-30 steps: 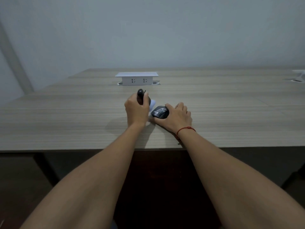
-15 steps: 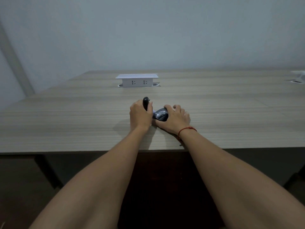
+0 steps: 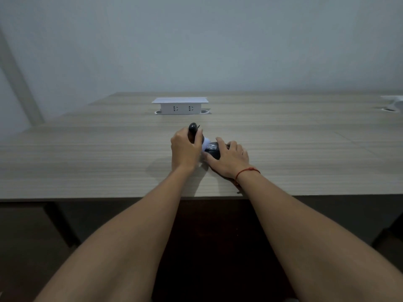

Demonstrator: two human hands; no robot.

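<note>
My left hand (image 3: 185, 149) grips a small black rounded object (image 3: 193, 130) that sticks up above my fingers, with a thin dark wire at its top. A pale white-blue piece (image 3: 206, 142) shows between my hands. My right hand (image 3: 231, 159), with a red string on its wrist, holds a black computer mouse (image 3: 213, 150) down on the wooden table (image 3: 87, 153); its fingers curl over the mouse and hide most of it. Both hands sit close together near the table's front edge.
A white pop-up socket box (image 3: 180, 105) with two outlets stands at the back middle of the table. Another white fitting (image 3: 392, 103) sits at the far right edge. A plain wall rises behind; dark floor and table legs lie below the front edge.
My left hand with the black object came close to the mouse half a second ago and now sits slightly apart from it again. My right hand stays on the mouse.
</note>
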